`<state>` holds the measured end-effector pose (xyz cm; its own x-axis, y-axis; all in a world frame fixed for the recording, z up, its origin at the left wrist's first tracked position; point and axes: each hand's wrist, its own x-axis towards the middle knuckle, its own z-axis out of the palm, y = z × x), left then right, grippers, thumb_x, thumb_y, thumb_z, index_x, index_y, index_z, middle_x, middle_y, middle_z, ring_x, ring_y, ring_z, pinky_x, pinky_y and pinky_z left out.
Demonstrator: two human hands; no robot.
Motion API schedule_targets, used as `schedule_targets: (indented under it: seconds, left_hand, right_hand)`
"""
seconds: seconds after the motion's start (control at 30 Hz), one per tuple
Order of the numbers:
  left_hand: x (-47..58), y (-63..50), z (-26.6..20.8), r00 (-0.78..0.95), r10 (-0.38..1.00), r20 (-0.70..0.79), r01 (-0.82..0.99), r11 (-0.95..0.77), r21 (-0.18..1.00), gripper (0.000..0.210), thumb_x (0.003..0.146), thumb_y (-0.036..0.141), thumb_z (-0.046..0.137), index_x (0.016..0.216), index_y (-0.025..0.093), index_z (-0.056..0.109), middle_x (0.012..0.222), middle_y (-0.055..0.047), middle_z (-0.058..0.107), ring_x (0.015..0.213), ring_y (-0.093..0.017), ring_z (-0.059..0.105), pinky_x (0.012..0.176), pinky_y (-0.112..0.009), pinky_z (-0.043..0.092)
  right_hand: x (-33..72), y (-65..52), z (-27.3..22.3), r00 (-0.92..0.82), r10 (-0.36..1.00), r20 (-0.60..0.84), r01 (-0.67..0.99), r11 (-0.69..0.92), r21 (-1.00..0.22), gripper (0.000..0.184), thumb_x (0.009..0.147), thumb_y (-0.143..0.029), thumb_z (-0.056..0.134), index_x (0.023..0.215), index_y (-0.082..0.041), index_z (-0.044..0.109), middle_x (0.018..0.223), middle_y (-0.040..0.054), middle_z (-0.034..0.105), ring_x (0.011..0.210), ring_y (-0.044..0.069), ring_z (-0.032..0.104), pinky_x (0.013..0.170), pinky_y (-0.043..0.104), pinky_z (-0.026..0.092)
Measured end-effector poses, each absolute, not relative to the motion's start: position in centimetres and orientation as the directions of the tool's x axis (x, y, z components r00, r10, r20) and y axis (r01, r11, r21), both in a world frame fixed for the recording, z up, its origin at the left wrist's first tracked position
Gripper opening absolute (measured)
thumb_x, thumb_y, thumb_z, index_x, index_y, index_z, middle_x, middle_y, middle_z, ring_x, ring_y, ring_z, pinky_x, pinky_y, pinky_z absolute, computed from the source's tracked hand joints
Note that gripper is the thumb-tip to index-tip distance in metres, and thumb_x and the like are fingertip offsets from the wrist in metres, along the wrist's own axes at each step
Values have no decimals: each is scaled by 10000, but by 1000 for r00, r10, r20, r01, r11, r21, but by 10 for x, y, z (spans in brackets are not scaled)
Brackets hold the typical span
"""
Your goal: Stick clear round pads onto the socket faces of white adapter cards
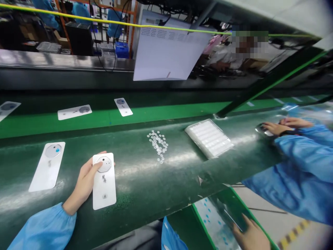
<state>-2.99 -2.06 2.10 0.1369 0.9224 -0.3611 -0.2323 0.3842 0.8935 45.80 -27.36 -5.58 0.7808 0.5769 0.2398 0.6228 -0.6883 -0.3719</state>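
Note:
My left hand (84, 178) grips the edge of a white phone back cover (104, 192), thumb resting on its grey octagonal camera plate (104, 164). Dark writing runs down the cover, which is tilted up towards me. Another white cover (47, 168), with a blue dot on its camera plate, lies to the left on the green bench. At lower right, my right hand (252, 234) has its fingers around thin metal tweezers (232, 218). They point over a pale sheet (205, 211) dotted with small blue stickers in a green-edged drawer.
Small white rings (158, 144) lie scattered mid-bench beside a wrapped white tray (210, 138). Several more covers (123, 107) lie on the green belt (156, 111) behind. At right, a co-worker's blue-sleeved arms (304, 149) reach over the bench. A dark green post (267, 81) slants above.

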Motion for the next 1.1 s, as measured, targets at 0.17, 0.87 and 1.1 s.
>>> schedule_targets:
  seconds: [0.17,0.87,1.1]
  left_hand:
    - [-31,-20,21,127,925,-359,-210,379,901,813,732,484,805,1411,123,540,890,-119,783,623,-211,673,549,-274,533]
    - [-29,-24,19,151,950,-273,-205,301,931,830,769,528,761,1439,147,455,883,-113,775,600,-218,680,534,-292,532]
    - [-30,-24,18,147,955,-256,-195,281,939,828,787,526,751,1462,166,436,913,-116,776,609,-229,692,547,-305,536]
  right_hand:
    - [385,-190,-26,561,662,497,826,-405,-392,457,923,-487,464,966,-143,761,949,196,761,809,327,715,712,428,550]
    - [307,-61,-9,131,962,239,907,-19,-421,479,984,-509,463,790,-185,758,783,124,761,650,248,690,648,346,503]
    - [309,-60,-4,74,977,201,919,12,-395,418,991,-415,449,810,-178,743,771,116,744,666,250,680,661,353,499]
